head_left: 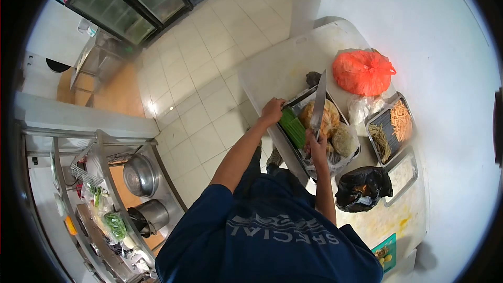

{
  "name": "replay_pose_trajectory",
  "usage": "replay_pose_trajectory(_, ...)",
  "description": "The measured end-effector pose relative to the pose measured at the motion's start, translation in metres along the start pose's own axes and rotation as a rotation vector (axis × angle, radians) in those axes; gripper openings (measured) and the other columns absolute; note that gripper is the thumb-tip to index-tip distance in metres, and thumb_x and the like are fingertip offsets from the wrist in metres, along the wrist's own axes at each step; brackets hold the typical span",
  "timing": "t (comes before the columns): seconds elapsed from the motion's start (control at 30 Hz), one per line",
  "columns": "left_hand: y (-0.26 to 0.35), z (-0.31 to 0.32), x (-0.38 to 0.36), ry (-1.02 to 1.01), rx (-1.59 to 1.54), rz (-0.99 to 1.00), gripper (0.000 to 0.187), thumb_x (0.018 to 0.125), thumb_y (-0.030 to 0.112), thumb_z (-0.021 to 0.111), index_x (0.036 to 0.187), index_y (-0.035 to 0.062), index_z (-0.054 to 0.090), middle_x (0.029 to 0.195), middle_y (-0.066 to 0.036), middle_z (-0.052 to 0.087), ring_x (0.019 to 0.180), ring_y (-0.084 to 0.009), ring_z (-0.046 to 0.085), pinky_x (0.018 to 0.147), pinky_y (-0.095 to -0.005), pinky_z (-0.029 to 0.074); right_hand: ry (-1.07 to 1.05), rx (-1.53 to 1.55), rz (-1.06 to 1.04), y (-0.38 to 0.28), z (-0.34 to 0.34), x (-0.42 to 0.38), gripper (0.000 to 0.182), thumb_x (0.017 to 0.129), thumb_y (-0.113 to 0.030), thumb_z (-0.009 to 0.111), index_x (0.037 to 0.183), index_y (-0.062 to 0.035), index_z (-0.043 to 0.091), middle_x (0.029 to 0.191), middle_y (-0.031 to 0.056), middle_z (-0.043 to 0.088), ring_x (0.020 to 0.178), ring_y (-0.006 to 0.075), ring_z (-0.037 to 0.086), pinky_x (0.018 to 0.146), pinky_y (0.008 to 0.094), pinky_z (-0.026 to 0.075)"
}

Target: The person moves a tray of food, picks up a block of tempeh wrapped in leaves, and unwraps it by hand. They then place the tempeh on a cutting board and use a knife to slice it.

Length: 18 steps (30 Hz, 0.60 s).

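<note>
My right hand [316,148] is closed round the handle of a large kitchen knife [319,99], its broad blade pointing away from me over a tray [352,155]. At the tray's far left corner, my left hand [273,111] has its fingers curled on the rim, beside the ends of some long green vegetables [293,127]. Also in the tray lie a plastic bag with orange-brown contents [330,118] and a pale, rounded bagged item [343,140]. The knife blade hides part of the bags.
On the white table [277,68] stand a red plastic bag [363,72], a clear bag [359,109], a tray of shredded orange and greenish strips [401,121], a shallow tray [402,177], and an open black bag [364,188]. A wall borders the right side. A metal shelf [167,178] stands left.
</note>
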State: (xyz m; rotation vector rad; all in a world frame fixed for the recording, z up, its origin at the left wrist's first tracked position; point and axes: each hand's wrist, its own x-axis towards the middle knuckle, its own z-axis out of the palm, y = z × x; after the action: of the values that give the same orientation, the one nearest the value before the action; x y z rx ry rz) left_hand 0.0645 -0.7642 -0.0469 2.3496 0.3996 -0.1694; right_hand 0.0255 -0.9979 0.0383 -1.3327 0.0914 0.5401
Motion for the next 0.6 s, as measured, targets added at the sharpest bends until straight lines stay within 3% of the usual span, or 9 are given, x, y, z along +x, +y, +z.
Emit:
replay_pose_trajectory(0.17, -0.009, -0.015, -0.005, -0.028, -0.018, -0.034, 0.040, 0.087, 0.000, 0.058, 0.123, 0.0159, 0.066, 0.114, -0.014, 0.061, 0.108, -0.0329, 0.061, 0.092, -0.0447, 0.050, 0.055, 0.034, 0.045, 0.001, -0.003, -0.001, 0.034, 0.096, -0.026, 0.066, 0.071, -0.0103, 0.051, 0.054, -0.0038, 0.045, 0.043, 0.0057, 0.042, 0.040, 0.0252, 0.031)
replay_pose_trajectory(0.23, -0.017, -0.020, -0.005, -0.079, -0.059, -0.023, 0.037, 0.090, 0.003, 0.058, 0.124, 0.0137, 0.064, 0.114, -0.015, 0.061, 0.107, -0.0335, 0.061, 0.094, -0.0441, 0.049, 0.209, -0.024, 0.042, 0.007, -0.001, 0.000, 0.035, 0.098, -0.026, 0.063, 0.070, -0.0125, 0.046, 0.053, -0.0044, 0.040, 0.041, 0.0065, 0.038, 0.039, 0.0262, 0.028)
replay_pose_trajectory(0.37, -0.009, -0.022, -0.004, -0.202, -0.037, -0.013, 0.039, 0.091, 0.009, 0.060, 0.130, 0.0125, 0.060, 0.119, -0.014, 0.059, 0.112, -0.0335, 0.058, 0.095, -0.0456, 0.048, 0.293, 0.022, 0.018, 0.020, -0.011, 0.002, 0.033, 0.098, -0.026, 0.064, 0.073, -0.0125, 0.046, 0.053, -0.0045, 0.039, 0.040, 0.0066, 0.037, 0.038, 0.0263, 0.029)
replay_pose_trajectory(0.43, 0.014, -0.024, -0.010, 0.084, 0.184, 0.101, 0.045, 0.090, 0.014, 0.062, 0.135, 0.0124, 0.054, 0.124, -0.013, 0.055, 0.119, -0.0330, 0.052, 0.097, -0.0485, 0.046, 0.351, -0.087, -0.028, 0.027, -0.018, 0.004, 0.032, 0.098, -0.026, 0.064, 0.075, -0.0124, 0.046, 0.053, -0.0047, 0.039, 0.040, 0.0068, 0.037, 0.038, 0.0263, 0.029)
replay_pose_trajectory(0.47, 0.024, -0.026, -0.010, 0.076, 0.173, 0.111, 0.045, 0.090, 0.014, 0.062, 0.135, 0.0124, 0.054, 0.124, -0.013, 0.055, 0.119, -0.0330, 0.052, 0.097, -0.0485, 0.046, 0.365, -0.095, -0.030, 0.027, -0.021, 0.003, 0.032, 0.098, -0.026, 0.064, 0.075, -0.0124, 0.046, 0.053, -0.0047, 0.039, 0.040, 0.0068, 0.037, 0.038, 0.0263, 0.029)
replay_pose_trajectory(0.53, 0.044, -0.024, -0.007, 0.063, 0.075, 0.334, 0.053, 0.090, 0.022, 0.065, 0.139, 0.0143, 0.049, 0.129, -0.013, 0.052, 0.123, -0.0340, 0.049, 0.100, -0.0512, 0.044, 0.490, -0.124, 0.014, 0.018, -0.022, 0.001, 0.033, 0.096, -0.027, 0.067, 0.073, -0.0094, 0.052, 0.054, -0.0049, 0.043, 0.042, 0.0058, 0.040, 0.040, 0.0246, 0.031)
replay_pose_trajectory(0.6, 0.059, -0.017, -0.006, 0.056, 0.048, 0.382, 0.057, 0.087, 0.028, 0.068, 0.139, 0.0138, 0.050, 0.131, -0.013, 0.050, 0.125, -0.0335, 0.047, 0.102, -0.0504, 0.041, 0.533, -0.078, 0.069, 0.011, -0.023, -0.003, 0.031, 0.096, -0.026, 0.066, 0.074, -0.0106, 0.051, 0.054, -0.0049, 0.043, 0.042, 0.0057, 0.041, 0.040, 0.0249, 0.032)
